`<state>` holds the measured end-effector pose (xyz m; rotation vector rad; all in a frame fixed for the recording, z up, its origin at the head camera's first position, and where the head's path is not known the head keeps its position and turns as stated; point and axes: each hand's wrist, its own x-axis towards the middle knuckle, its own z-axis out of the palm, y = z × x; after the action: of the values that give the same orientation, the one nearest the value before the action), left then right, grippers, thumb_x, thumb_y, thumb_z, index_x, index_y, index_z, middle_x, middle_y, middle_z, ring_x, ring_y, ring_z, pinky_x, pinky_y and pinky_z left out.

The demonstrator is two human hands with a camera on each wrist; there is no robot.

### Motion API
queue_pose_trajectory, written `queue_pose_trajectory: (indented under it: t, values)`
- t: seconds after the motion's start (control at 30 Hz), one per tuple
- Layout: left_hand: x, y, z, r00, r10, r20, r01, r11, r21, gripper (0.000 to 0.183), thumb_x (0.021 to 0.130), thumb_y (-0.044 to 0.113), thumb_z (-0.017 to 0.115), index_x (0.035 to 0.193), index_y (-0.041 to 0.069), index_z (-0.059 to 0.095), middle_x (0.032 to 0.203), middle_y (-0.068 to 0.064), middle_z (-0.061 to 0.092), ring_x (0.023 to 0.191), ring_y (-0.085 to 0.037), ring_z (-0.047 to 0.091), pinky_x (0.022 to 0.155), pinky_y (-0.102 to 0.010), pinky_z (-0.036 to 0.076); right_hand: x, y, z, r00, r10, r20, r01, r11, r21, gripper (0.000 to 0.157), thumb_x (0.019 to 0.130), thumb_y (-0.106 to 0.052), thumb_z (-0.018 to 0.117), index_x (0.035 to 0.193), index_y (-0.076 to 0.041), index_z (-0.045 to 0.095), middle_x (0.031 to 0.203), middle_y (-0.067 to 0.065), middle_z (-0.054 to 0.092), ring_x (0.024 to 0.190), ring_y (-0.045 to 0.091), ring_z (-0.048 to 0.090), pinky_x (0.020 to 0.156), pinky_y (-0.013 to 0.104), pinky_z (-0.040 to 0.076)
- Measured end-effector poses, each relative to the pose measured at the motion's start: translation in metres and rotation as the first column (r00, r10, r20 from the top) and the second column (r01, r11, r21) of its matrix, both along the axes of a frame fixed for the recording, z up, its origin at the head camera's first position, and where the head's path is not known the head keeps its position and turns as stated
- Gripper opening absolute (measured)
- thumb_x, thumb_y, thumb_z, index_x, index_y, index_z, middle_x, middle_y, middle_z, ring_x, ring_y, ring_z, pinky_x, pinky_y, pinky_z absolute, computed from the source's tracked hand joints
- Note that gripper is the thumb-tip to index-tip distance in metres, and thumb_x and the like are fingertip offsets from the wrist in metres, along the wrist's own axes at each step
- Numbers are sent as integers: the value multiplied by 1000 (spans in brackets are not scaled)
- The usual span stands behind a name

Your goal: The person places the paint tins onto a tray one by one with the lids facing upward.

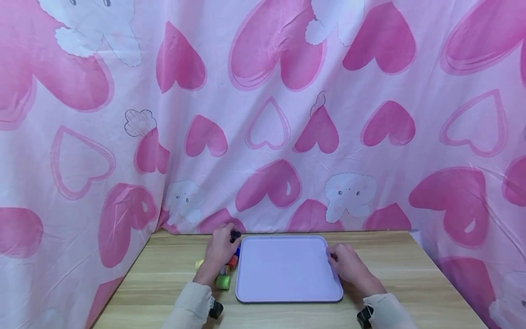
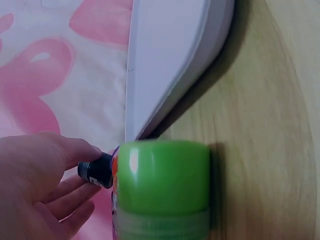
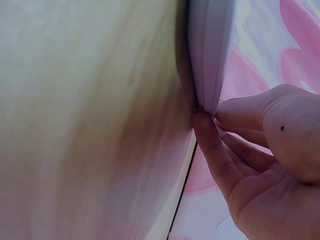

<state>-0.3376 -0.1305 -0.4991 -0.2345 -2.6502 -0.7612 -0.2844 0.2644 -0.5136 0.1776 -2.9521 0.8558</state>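
My left hand (image 1: pixel 219 250) is at the far left corner of a pale lilac tray (image 1: pixel 287 269). It holds a small black jar (image 2: pixel 95 171) between thumb and fingers, just above or at the table; the exact contact is hidden. Beside the tray's left edge stand several small jars: a green jar (image 1: pixel 223 282), a red jar (image 1: pixel 233 262), a blue jar (image 1: pixel 238 252) partly covered by the hand, and a yellow jar (image 1: pixel 199 264) mostly behind the wrist. On the other side, my right hand (image 1: pixel 349 264) pinches the tray's right rim (image 3: pixel 207 55) between thumb and fingertips.
The tray lies flat on a wood-grain table (image 1: pixel 386 256). A pink curtain (image 1: pixel 263 183) with hearts hangs along the table's back edge and both sides. Dark wrist cameras (image 1: pixel 215 310) sit at the cuffs of the light sleeves (image 1: pixel 191 304).
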Motion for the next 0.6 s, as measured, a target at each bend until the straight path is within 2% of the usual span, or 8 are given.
queue_pose_trajectory:
  t: [0.2,0.37,0.47,0.6]
  values:
    - [0,9,-4,999,-30,-16,30,999,29,24,88,10,88,108,12,76,109,-11,71,101,-29,72,88,-49,66,0,1,-2,1000,9,-13,-9,1000,-4,19,97,4,74,83,-10,75,75,1,66,70,16,56,58,26,51]
    - [-2,14,-9,992,-93,-85,97,994,51,24,86,4,87,106,4,76,108,-16,73,105,-33,73,93,-49,65,1,2,0,1000,6,7,-6,1000,-17,14,97,5,74,92,-8,79,78,2,69,70,16,58,59,27,54]
    - [-5,17,-13,989,-101,-104,107,993,51,24,85,3,87,106,3,76,108,-17,73,105,-34,73,95,-49,64,0,2,0,1000,2,20,-2,1000,-12,13,97,4,74,99,-7,81,80,2,70,71,16,59,60,28,55]
    - [-7,22,-17,987,-105,-125,112,993,46,22,84,2,88,103,4,76,104,-16,74,102,-32,73,92,-47,65,0,1,0,1000,8,21,-8,1000,-2,13,98,4,74,94,-8,79,78,2,68,70,16,58,59,28,54]
